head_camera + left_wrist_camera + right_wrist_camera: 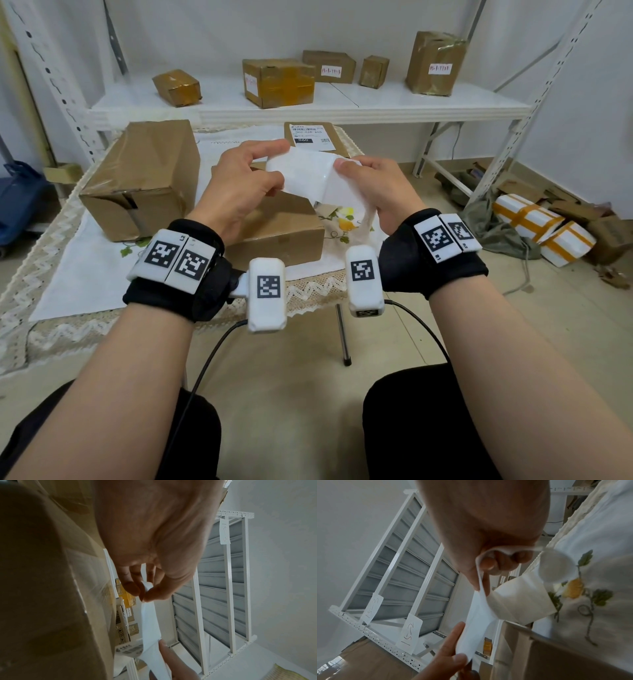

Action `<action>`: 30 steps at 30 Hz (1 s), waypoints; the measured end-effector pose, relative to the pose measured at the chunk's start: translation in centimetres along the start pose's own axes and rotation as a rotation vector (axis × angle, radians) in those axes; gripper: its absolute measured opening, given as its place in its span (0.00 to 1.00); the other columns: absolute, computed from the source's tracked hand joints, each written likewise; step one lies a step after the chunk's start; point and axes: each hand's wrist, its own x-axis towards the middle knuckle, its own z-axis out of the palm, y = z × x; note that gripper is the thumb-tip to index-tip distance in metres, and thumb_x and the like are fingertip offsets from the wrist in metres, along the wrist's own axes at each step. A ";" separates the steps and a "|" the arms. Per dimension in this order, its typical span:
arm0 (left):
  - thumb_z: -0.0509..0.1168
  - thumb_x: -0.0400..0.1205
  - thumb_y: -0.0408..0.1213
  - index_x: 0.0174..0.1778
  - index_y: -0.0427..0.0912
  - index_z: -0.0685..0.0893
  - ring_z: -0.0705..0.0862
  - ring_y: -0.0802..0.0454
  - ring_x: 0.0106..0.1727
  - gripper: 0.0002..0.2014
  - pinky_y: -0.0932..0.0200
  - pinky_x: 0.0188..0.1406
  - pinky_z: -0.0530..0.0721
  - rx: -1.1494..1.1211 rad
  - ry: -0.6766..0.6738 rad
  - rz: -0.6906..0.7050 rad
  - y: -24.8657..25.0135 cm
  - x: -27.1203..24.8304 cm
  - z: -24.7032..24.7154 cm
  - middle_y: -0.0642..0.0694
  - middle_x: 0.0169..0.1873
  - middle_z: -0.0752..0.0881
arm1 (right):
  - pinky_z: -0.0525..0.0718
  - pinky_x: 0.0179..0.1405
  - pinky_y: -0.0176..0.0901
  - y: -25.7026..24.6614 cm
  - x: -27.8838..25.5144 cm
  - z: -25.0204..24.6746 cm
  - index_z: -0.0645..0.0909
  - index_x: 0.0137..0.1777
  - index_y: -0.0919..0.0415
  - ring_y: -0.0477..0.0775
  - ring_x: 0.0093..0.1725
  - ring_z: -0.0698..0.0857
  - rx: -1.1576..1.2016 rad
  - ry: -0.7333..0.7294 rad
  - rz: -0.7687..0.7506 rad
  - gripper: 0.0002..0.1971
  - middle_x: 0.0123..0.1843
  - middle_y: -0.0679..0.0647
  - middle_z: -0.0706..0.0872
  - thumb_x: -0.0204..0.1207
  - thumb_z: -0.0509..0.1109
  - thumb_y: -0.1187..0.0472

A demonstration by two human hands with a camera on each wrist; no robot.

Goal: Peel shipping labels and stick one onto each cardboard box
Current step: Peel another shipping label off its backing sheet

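Both hands hold a white label sheet (pixel 310 173) in the air above the table. My left hand (pixel 245 178) pinches its left edge between thumb and fingers (pixel 145 592). My right hand (pixel 371 186) pinches the right edge (pixel 479 586), and a strip of the label roll (pixel 520 600) hangs below it. Under the hands lies a low cardboard box (pixel 277 233). A big cardboard box (pixel 144 178) stands to the left. A flat box bearing a printed shipping label (pixel 313 137) lies at the table's far edge.
The table wears a white embroidered cloth (pixel 78 274) with a lace border. Behind it a white shelf (pixel 376 102) carries several taped cardboard boxes (pixel 277 82). White foam parcels (pixel 544 229) and scrap cardboard lie on the floor at right. A thin metal rod (pixel 342 334) stands by my knees.
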 end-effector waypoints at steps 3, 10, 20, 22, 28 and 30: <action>0.68 0.81 0.21 0.72 0.51 0.86 0.82 0.52 0.56 0.27 0.69 0.46 0.83 -0.003 -0.009 0.003 0.0 0.0 0.0 0.51 0.73 0.81 | 0.76 0.24 0.26 -0.3 -0.1 -0.1 0.83 0.39 0.61 0.43 0.28 0.83 0.058 0.021 0.038 0.11 0.35 0.50 0.85 0.84 0.71 0.62; 0.69 0.81 0.22 0.71 0.54 0.87 0.83 0.48 0.65 0.26 0.65 0.50 0.83 -0.065 -0.016 -0.034 0.0 0.1 0.1 0.53 0.73 0.81 | 0.86 0.53 0.49 -1.0 -0.5 0.1 0.86 0.58 0.69 0.59 0.48 0.86 0.182 0.106 0.155 0.13 0.54 0.62 0.90 0.81 0.75 0.60; 0.69 0.82 0.23 0.71 0.52 0.86 0.82 0.49 0.68 0.25 0.65 0.51 0.83 -0.127 -0.012 -0.050 0.2 0.0 0.0 0.52 0.71 0.82 | 0.89 0.61 0.62 -1.1 -0.4 0.2 0.82 0.65 0.66 0.61 0.47 0.91 0.336 0.141 0.242 0.17 0.58 0.63 0.92 0.79 0.76 0.62; 0.68 0.82 0.23 0.72 0.51 0.86 0.82 0.49 0.67 0.25 0.66 0.49 0.83 -0.137 -0.007 -0.048 0.3 -0.1 0.0 0.52 0.71 0.82 | 0.90 0.57 0.60 -1.0 -0.4 0.1 0.81 0.66 0.66 0.60 0.45 0.91 0.347 0.143 0.250 0.18 0.57 0.62 0.92 0.79 0.76 0.62; 0.67 0.82 0.22 0.73 0.48 0.85 0.83 0.49 0.66 0.25 0.68 0.50 0.85 -0.157 0.014 -0.030 0.7 -0.4 0.2 0.52 0.70 0.82 | 0.91 0.32 0.47 -0.6 -0.1 0.0 0.80 0.67 0.67 0.58 0.38 0.91 0.406 0.139 0.279 0.17 0.49 0.60 0.92 0.80 0.74 0.65; 0.67 0.82 0.21 0.74 0.47 0.84 0.83 0.51 0.64 0.26 0.71 0.48 0.85 -0.162 0.021 -0.022 0.7 -0.4 0.3 0.54 0.69 0.81 | 0.90 0.30 0.46 -0.5 0.0 0.0 0.80 0.66 0.66 0.58 0.38 0.90 0.423 0.145 0.291 0.16 0.49 0.60 0.91 0.80 0.74 0.65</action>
